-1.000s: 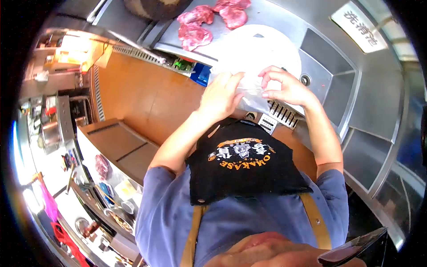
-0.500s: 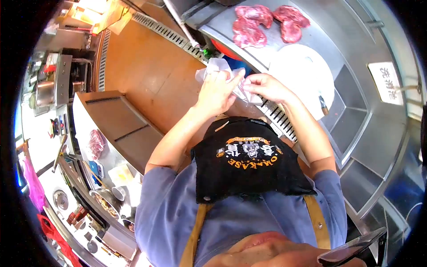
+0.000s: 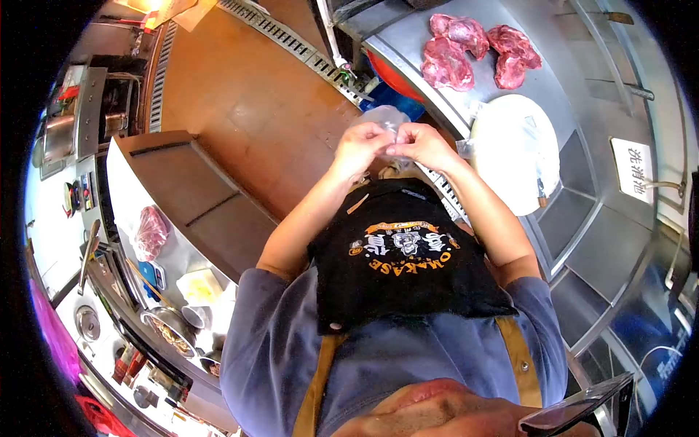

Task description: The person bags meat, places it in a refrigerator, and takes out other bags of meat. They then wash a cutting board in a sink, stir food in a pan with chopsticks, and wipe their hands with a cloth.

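Above the brown floor, in front of the black apron with printed letters [image 3: 408, 262], the thin, clear plastic bag [image 3: 384, 115] is held between two bare hands. The left hand [image 3: 362, 148] pinches the plastic with bent fingers and thumb; the right hand [image 3: 421, 146] pinches it close beside, so the fingertips almost meet. Such a near grip probably serves to control the soft film, which cannot keep its shape alone. To the right, the round white board [image 3: 510, 124] stands on the stainless steel counter [image 3: 557, 91]. On its edge lies a tool with a brown handle [image 3: 542, 198], perhaps a knife, its handle directed outward, seemingly for easy taking. Beyond the board, pieces of red raw meat [image 3: 445, 64] rest directly on the steel, perhaps to leave the board free.
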`<state>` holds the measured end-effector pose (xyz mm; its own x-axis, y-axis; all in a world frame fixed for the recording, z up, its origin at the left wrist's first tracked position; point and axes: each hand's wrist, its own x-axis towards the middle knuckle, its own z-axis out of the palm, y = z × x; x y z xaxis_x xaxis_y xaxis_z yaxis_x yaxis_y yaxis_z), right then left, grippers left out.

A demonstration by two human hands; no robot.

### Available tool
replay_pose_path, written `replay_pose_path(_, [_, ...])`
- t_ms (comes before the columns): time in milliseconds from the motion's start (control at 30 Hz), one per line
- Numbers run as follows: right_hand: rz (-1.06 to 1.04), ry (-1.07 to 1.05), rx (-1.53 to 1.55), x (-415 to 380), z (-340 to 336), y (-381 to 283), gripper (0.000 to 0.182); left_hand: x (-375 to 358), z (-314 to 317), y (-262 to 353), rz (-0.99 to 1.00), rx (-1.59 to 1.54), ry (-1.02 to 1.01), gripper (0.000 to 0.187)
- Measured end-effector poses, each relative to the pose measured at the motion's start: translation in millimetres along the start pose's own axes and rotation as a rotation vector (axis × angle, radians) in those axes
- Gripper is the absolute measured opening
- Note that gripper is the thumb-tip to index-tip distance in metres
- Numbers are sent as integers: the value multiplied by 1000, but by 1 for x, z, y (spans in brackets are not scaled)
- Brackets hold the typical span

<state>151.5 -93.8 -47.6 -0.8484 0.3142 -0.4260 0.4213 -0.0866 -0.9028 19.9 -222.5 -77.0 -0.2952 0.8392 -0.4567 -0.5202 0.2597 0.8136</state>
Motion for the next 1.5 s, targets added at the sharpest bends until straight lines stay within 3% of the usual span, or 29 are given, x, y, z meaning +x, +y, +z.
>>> replay_pose_path(33, [2,7,-6,3,-9,-1,26,2,-9,-2,2,-4,-8,4])
replay_pose_path(100, [35,237,-176,10,-35,5,22,3,-36,-12,432,503,312,10])
replay_pose_path(167, [-76,444,-363,16,-66,28,11,-19,-48,19,392,832,526,15])
replay_pose_path(233, [8,659,-597,22,-88,21,12,-30,-64,24,296,876,650,16])
replay_pose_path(300, [-107,808,-610,35,-120,39,12,-41,-84,24,199,920,783,18])
replay_pose_path(367, [-87,832,-326,44,-137,26,7,-45,-103,19,204,997,952,18])
replay_pose_path(400, [-92,830,-315,52,-141,25,7,-47,-104,27,-33,962,924,18])
replay_pose_path(433, [-128,758,-149,59,-143,24,4,-47,-99,28,-33,971,924,18])
replay_pose_path(500, [-121,603,207,61,-139,-5,8,-34,-85,30,327,1254,880,44])
replay_pose_path(567, [-98,445,344,66,-137,-30,9,-22,-12,86,557,1323,567,70])
replay_pose_path(600, [-99,398,327,68,-135,-35,9,-9,13,99,570,1318,414,76])
replay_pose_path(633, [-104,364,302,69,-138,-42,9,11,33,104,532,1322,377,61])
replay_pose_path(700, [-98,247,450,68,-148,-50,10,65,18,81,127,1195,308,33])
replay_pose_path(733, [-17,217,476,68,-160,-51,11,75,20,76,144,1190,283,33])
replay_pose_path(767, [42,233,535,64,-171,-53,11,86,19,73,183,948,286,21])
replay_pose_path(800, [-35,213,636,65,-183,-46,13,95,19,74,211,707,288,14])
replay_pose_path(867, [-210,103,797,57,-202,-42,23,105,26,72,211,549,299,12])
replay_pose_path(933, [-390,43,888,54,-222,-35,44,114,18,70,179,258,341,10])
replay_pose_path(967, [-377,355,668,63,-233,-20,52,121,14,69,182,261,344,10])
replay_pose_path(1033, [-293,694,-492,85,-259,-1,62,126,22,75,238,-386,431,12])
replay_pose_path(1067, [-292,683,-487,99,-264,8,62,125,18,74,236,-386,443,12])
replay_pose_path(1133, [-168,642,-1032,121,-270,13,74,123,7,76,186,-481,425,11])
replay_pose_path(1167, [-173,639,-1026,133,-275,15,74,124,1,78,164,-530,411,10])
replay_pose_path(1233, [-33,428,-1336,157,-282,11,82,127,-19,69,175,-495,352,16])
replay_pose_path(1267, [-83,477,-1383,174,-288,26,81,127,-26,65,163,-461,309,17])
replay_pose_path(1367, [53,312,-1257,181,-296,-2,80,113,-13,79,95,-463,274,24])
replay_pose_path(1500, [38,162,-1314,190,-308,-19,84,113,17,111,57,-548,139,26])
